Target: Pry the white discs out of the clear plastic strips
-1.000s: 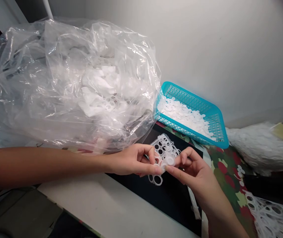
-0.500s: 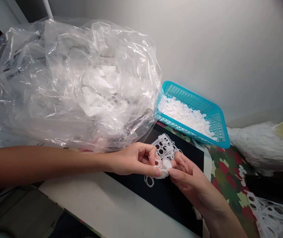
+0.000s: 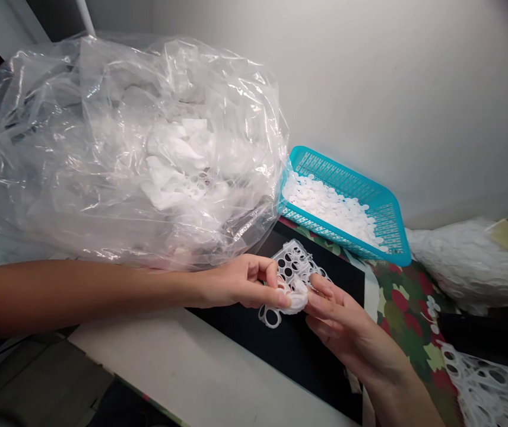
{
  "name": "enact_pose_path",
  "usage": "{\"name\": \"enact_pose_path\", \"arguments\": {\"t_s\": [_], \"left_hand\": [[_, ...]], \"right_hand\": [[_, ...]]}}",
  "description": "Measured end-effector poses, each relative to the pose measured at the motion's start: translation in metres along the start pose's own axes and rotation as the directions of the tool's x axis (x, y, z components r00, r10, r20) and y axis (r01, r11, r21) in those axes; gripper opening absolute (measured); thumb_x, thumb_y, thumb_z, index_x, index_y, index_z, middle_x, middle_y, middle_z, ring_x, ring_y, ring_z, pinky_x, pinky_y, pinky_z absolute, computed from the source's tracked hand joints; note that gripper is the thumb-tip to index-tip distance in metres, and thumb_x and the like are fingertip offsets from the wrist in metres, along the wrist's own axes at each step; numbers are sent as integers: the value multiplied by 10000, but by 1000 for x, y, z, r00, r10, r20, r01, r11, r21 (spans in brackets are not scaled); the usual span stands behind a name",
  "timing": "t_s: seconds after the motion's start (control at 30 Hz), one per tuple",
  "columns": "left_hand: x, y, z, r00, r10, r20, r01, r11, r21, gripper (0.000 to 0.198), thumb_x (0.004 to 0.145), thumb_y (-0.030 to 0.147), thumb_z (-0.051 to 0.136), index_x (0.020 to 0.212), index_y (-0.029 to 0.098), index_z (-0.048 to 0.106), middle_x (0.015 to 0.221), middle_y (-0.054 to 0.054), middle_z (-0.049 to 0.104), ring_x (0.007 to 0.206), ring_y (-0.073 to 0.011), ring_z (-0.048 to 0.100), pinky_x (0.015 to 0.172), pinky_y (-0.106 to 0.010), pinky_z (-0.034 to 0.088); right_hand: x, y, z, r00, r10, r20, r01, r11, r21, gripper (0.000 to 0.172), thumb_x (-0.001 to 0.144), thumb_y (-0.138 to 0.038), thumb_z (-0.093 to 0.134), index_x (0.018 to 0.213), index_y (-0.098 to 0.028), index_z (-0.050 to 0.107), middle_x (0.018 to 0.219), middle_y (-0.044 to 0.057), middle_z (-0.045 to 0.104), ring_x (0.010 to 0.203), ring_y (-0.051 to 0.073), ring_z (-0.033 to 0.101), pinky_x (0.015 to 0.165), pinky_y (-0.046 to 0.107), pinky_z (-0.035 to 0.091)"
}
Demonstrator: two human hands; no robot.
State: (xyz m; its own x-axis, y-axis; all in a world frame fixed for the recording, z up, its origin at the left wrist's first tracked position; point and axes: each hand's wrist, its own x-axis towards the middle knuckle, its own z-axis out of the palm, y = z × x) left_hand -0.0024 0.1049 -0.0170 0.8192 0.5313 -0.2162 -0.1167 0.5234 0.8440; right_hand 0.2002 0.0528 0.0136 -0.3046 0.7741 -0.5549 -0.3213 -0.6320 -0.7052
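Observation:
My left hand is closed, thumb and fingers pinching a small bundle of white plastic discs that seem to be still in thin holed sheets. From the right, the fingertips of my right hand close on the edge of the same bundle; part of their grip is hidden. White ring-shaped strips hang below my left thumb. Just behind the hands lies a white plastic sheet full of round holes, on a black mat.
Behind my left arm bulges a large clear plastic bag of white scraps. A turquoise basket with many small white discs stands against the wall. At right are a filled translucent bag, a patterned cloth and a heap of holed sheets.
The bundle has tilted and risen slightly between my hands. The disc face that showed near my right thumb is turned aside, and my right fingers have shifted along the bundle's edge.

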Motion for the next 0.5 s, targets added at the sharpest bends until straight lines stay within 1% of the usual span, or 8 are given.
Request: {"name": "enact_pose_path", "arguments": {"t_s": [0.1,0.17,0.2,0.27,0.33,0.37,0.43,0.5], "left_hand": [[1,-2,0,1000,-4,-3,4,1000,-21,346,738,319,726,703,158,422,730,34,510,503,-22,333,425,-177,189],[1,-3,0,1000,2,-3,-2,999,-46,352,740,335,725,711,163,420,706,42,501,496,-25,323,427,-184,178],[1,-4,0,1000,8,-8,-8,998,-59,353,744,339,723,711,165,417,686,49,492,488,-24,313,426,-188,169],[2,-5,0,999,24,-21,-26,996,-82,348,764,331,709,708,168,407,634,65,466,467,-22,278,423,-194,148],[2,-7,-1,999,40,-35,-43,995,-94,338,787,316,691,709,170,397,603,75,447,456,-21,254,422,-198,138],[3,-7,-1,998,45,-40,-48,995,-93,333,793,311,686,712,171,396,604,74,449,456,-22,255,422,-198,140],[3,-8,-1,998,40,-38,-43,996,-80,335,786,314,693,715,169,400,635,61,470,469,-23,279,421,-194,150],[2,-8,-1,999,29,-30,-31,997,-67,340,768,321,708,715,166,410,671,49,486,484,-24,304,420,-186,163]], "right_hand": [[-1,0,1,1000,3,-19,-3,1000,1,427,762,-238,753,666,-187,340,683,-55,269,554,69,192,436,126,254],[-2,0,4,999,-34,-43,33,999,-31,404,787,-256,733,680,-191,349,664,-61,282,537,65,192,435,129,263],[-2,0,5,997,-62,-52,59,997,-57,374,798,-267,723,702,-195,369,659,-61,312,532,63,207,441,131,279],[-3,0,8,991,-128,-48,121,985,-122,320,791,-282,731,775,-209,420,693,-48,416,563,66,303,481,139,333],[-3,2,9,987,-160,-13,155,972,-174,319,767,-286,753,853,-229,451,777,-28,507,637,81,400,529,154,379],[-3,3,10,986,-166,-2,163,968,-193,325,761,-285,759,869,-235,456,796,-26,527,657,85,423,543,158,390],[-2,6,11,986,-165,-6,160,962,-221,306,776,-290,746,860,-235,456,758,-37,529,632,79,422,541,158,389],[-2,8,11,988,-150,-35,139,966,-218,283,797,-293,726,832,-227,452,715,-47,501,599,71,392,532,151,378]]}}
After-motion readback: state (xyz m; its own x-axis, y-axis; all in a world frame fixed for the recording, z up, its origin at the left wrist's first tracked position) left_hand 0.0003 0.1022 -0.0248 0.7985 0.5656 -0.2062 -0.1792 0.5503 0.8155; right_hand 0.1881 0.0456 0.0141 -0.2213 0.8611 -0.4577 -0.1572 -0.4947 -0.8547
